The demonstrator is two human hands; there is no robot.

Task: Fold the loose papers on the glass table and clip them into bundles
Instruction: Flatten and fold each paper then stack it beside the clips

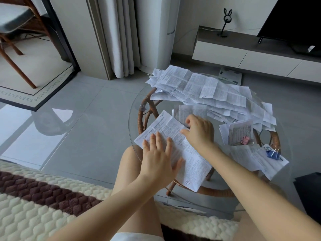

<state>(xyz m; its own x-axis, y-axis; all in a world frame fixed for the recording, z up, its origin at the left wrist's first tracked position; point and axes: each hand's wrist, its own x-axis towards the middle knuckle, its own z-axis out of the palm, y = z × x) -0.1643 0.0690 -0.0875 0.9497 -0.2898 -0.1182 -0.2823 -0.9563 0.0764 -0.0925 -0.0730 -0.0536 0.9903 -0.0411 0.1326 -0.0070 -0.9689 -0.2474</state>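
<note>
A long printed sheet (192, 160) lies slantwise on the near left part of the round glass table (134, 108). My left hand (159, 157) presses flat on it with straight spread fingers. My right hand (199, 131) rests on the sheet's upper right edge with its fingers curled down onto the paper. A big heap of loose creased papers (208, 91) covers the table's far side. To the right lie a folded bundle held by a pink clip (246, 140) and another bundle held by a blue clip (271, 153).
The glass top sits on a rattan frame (144, 115). My bare knees are under the table's near edge, and a quilted cream and brown cover (34, 197) lies at the lower left. A low TV cabinet (243, 54) stands behind, and a dark box (311, 188) at the right.
</note>
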